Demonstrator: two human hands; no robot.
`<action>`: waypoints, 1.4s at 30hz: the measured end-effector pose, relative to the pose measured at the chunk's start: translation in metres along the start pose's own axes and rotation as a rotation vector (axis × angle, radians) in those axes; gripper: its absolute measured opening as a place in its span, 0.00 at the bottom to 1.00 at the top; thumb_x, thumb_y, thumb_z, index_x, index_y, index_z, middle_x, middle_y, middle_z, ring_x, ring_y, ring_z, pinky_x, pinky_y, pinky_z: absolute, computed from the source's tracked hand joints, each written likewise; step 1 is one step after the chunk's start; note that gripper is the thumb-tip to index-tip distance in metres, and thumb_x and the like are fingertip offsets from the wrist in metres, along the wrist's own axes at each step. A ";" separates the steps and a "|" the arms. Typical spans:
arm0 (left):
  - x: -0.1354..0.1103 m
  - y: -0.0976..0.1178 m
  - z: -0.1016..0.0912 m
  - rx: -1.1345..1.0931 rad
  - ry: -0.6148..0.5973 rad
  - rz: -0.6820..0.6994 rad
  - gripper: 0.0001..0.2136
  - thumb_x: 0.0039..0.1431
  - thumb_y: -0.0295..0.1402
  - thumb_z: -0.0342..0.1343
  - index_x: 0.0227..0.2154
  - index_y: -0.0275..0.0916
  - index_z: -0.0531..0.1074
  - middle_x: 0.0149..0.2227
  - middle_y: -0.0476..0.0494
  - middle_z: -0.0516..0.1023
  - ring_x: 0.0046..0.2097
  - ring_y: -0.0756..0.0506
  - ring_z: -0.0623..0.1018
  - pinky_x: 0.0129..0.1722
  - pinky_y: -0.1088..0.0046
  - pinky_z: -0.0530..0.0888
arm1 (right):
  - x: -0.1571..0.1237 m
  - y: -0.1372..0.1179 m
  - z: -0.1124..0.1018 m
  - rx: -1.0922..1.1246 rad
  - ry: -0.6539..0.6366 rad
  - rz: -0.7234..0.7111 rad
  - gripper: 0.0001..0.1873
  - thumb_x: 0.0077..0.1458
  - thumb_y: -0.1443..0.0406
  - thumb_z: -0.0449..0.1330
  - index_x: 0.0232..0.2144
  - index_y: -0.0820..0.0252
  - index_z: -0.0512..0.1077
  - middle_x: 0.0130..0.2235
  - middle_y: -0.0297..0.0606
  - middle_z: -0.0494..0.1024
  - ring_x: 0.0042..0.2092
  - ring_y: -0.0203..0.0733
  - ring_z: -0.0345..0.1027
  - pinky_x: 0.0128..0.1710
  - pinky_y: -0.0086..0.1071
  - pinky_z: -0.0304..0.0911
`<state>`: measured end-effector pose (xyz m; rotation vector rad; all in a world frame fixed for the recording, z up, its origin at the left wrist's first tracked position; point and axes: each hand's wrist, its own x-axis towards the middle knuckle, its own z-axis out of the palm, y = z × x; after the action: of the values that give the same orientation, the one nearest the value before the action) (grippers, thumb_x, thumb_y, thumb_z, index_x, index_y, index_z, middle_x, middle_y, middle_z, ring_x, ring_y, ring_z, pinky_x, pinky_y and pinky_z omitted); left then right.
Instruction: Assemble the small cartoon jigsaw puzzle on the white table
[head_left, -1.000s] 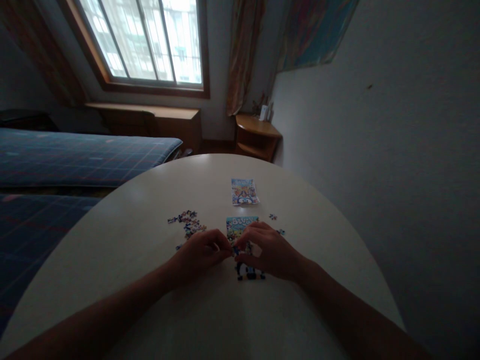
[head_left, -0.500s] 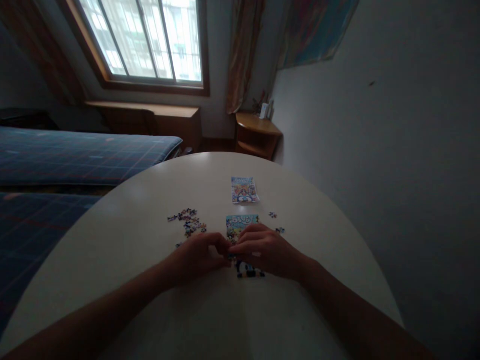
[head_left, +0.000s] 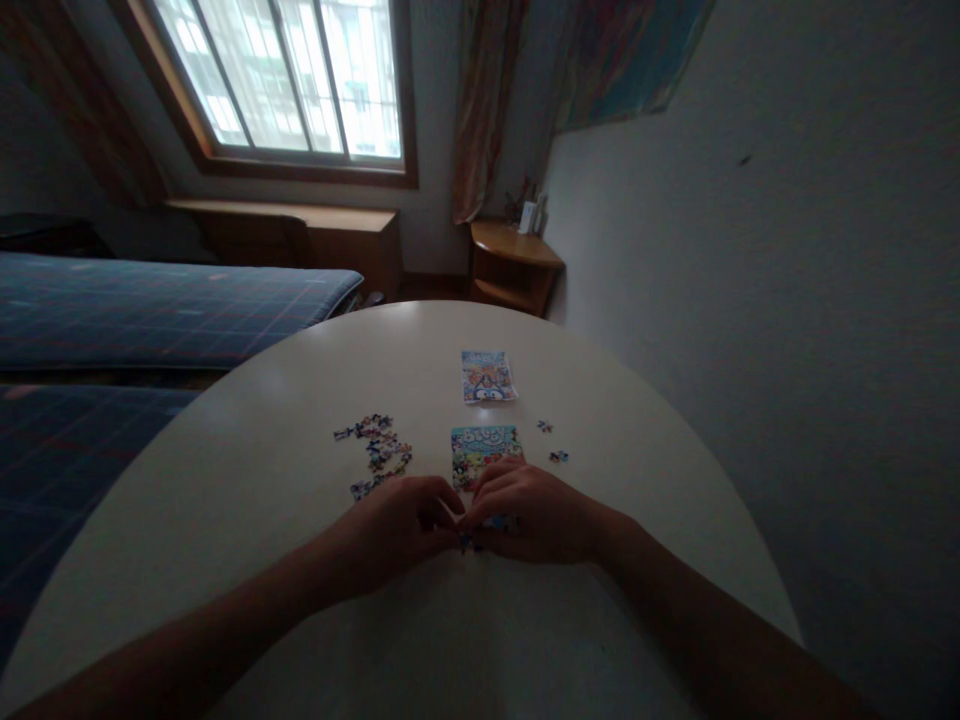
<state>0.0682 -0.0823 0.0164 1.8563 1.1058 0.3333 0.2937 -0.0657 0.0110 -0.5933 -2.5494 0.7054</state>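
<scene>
A partly covered jigsaw puzzle (head_left: 486, 442) with a colourful cartoon picture lies on the table in front of me. My left hand (head_left: 409, 522) comes in from its left side, thumb and fingers closed at the lower left edge on a jigsaw piece that barely shows. Over the lower half bends my right hand (head_left: 529, 512), its fingertips meeting the left ones at the same spot and closed there too. Small dark bits of puzzle peek out below the fingertips. What lies under my right palm is hidden.
Loose jigsaw pieces (head_left: 384, 445) are scattered left of the puzzle. Two small pieces (head_left: 559, 456) lie to its right. Beyond it rests a printed picture sheet (head_left: 487, 378). The round white table (head_left: 300, 480) stands between a bed (head_left: 150, 310) and a wall.
My right hand has slid a little down toward me, baring more of the puzzle's upper part and covering its bottom. The left fingertips have also dropped slightly.
</scene>
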 end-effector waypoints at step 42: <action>-0.008 0.016 0.015 0.452 0.025 -0.071 0.06 0.58 0.31 0.56 0.36 0.43 0.77 0.40 0.48 0.78 0.39 0.45 0.77 0.37 0.71 0.68 | -0.005 0.003 -0.011 -0.046 -0.008 0.028 0.06 0.52 0.71 0.63 0.33 0.56 0.78 0.32 0.33 0.81 0.39 0.39 0.72 0.51 0.36 0.62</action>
<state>0.0817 -0.1004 0.0227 2.2011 1.3416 0.0653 0.3046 -0.0617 0.0162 -0.6434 -2.5760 0.6611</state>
